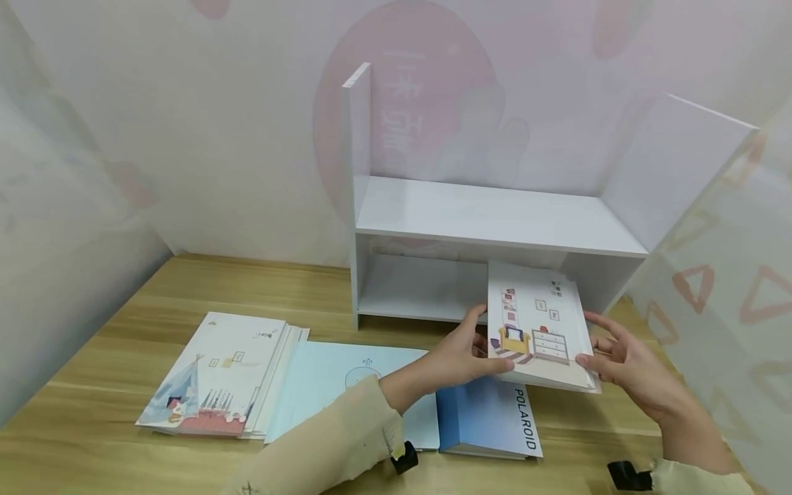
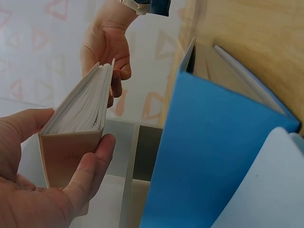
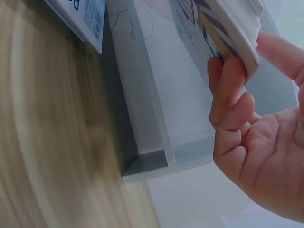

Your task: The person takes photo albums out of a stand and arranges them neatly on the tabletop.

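Both hands hold a white album with a drawing of an armchair and a drawer chest on its cover. My left hand grips its left side, thumb on top near the front corner. On the opposite side, my right hand pinches the edge between thumb and fingers. The album is raised in front of the white shelf, its far end overlapping the lower compartment. In the left wrist view, the album's pale spine faces the camera, with its pages slightly fanned. The right wrist view shows fingertips at the album's corner.
On the wooden table, a blue POLAROID album lies below the hands. Left of it is a light blue album, partly behind the left forearm. Farther left lie white albums with a tent drawing on top. A patterned wall stands behind.
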`<state>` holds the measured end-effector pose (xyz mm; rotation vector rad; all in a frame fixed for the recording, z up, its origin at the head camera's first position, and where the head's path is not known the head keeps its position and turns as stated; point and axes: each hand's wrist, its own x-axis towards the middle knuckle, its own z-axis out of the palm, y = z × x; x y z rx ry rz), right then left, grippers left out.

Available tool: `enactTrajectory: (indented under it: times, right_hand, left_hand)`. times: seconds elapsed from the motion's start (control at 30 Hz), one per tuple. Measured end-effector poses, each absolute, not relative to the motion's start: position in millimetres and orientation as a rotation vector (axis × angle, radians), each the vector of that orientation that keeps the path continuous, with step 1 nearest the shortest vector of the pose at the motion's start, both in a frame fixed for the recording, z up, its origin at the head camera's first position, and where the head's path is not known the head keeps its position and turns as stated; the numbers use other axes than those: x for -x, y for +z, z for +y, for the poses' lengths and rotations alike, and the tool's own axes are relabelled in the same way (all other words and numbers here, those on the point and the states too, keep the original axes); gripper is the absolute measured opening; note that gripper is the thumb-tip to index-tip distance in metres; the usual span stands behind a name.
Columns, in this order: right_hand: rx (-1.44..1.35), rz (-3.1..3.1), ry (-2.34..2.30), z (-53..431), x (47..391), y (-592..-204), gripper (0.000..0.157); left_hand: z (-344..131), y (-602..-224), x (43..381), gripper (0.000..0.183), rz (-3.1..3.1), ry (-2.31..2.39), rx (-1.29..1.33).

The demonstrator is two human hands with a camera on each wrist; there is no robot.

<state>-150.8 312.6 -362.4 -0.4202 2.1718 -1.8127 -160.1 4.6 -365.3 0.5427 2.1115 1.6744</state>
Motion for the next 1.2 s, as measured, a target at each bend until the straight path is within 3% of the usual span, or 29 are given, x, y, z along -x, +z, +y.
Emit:
enactTrajectory:
  times: [0.43, 1.2]
  right_hand:
    - [0.444, 2.265, -1.644, 328, 134, -364, 0.069]
    - [0.581, 2.112, -1.649, 356, 107, -382, 0.071]
  left_hand:
    - [11, -366, 145, 0.098, 2.115, 1.589, -0.567]
    - [27, -380, 122, 0.095, 2.13, 1.449, -0.563]
